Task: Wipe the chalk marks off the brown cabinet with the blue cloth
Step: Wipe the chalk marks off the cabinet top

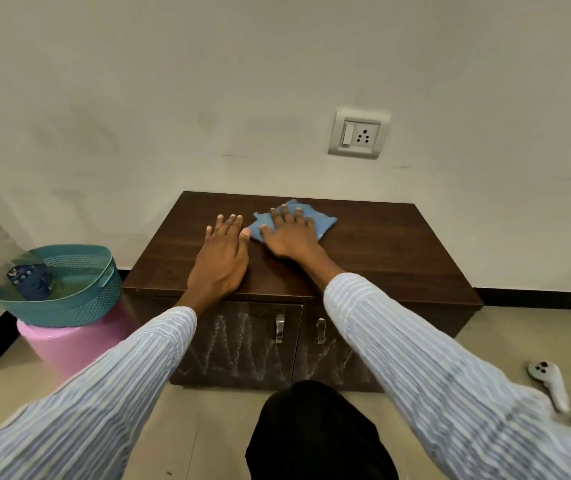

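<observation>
Both arms are being held extended forward, in striped sleeves. The left hand [220, 258] is being laid flat, palm down, fingers [230, 223] straight and close together. The right hand [289, 233] is being pressed palm down, fingers spread, just beside the left.

A plain off-white wall [208, 81] fills the upper frame, with a switch-and-socket plate [358, 133] right of centre. A black skirting strip [537, 297] runs along its foot at right. Beige floor tiles [208, 427] lie below, and a pink stool [69, 344] stands lower left.
</observation>
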